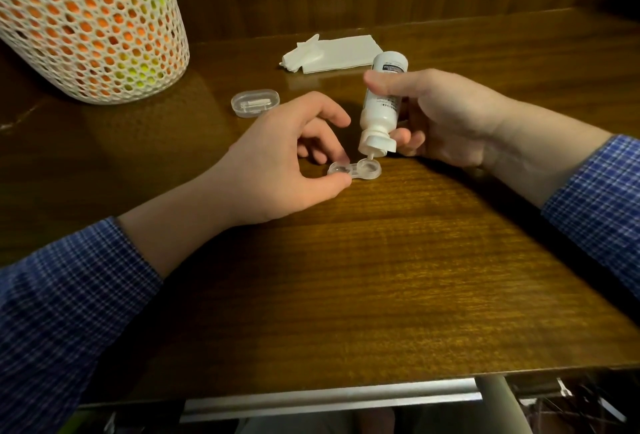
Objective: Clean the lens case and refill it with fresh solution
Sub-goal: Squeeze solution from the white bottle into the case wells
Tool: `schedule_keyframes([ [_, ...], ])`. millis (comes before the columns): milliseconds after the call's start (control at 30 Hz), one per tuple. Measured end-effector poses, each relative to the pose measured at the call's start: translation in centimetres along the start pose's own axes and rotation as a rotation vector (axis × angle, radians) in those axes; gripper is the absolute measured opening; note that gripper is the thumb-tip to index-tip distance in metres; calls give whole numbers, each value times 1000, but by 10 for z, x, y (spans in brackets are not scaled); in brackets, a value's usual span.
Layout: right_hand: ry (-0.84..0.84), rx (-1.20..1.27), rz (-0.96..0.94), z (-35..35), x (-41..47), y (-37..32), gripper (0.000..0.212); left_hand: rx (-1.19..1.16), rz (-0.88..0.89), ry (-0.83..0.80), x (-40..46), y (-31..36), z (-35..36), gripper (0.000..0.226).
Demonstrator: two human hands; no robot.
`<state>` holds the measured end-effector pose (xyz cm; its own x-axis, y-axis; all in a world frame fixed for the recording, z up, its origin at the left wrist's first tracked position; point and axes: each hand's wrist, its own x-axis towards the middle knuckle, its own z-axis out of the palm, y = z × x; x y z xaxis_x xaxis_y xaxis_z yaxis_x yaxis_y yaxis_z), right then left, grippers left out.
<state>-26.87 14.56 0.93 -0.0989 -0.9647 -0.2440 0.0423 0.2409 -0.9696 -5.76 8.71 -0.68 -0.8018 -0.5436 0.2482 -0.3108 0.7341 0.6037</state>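
Clear plastic, the lens case (pixel 354 170) lies on the wooden desk (pixel 381 277), both wells uncapped; whether liquid is in them cannot be told. The left hand (pixel 287 163) pinches its left well between thumb and fingertip. The right hand (pixel 440 114) grips a white bottle (pixel 381 101) upside down, nozzle just over the right well. Behind lie a clear box (pixel 255 102), tissues (pixel 332 52) and a mesh basket (pixel 90 21) of orange and green balls.
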Motion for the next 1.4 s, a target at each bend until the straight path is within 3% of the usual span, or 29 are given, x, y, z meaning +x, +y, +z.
schedule_keyframes([
  [1000, 105, 13, 11, 6, -2, -1, 28, -12, -11, -1, 0, 1, 0, 56],
  [1400, 75, -36, -24, 8, -3, 0, 23, -15, -10, -4, 0, 0, 0, 56],
])
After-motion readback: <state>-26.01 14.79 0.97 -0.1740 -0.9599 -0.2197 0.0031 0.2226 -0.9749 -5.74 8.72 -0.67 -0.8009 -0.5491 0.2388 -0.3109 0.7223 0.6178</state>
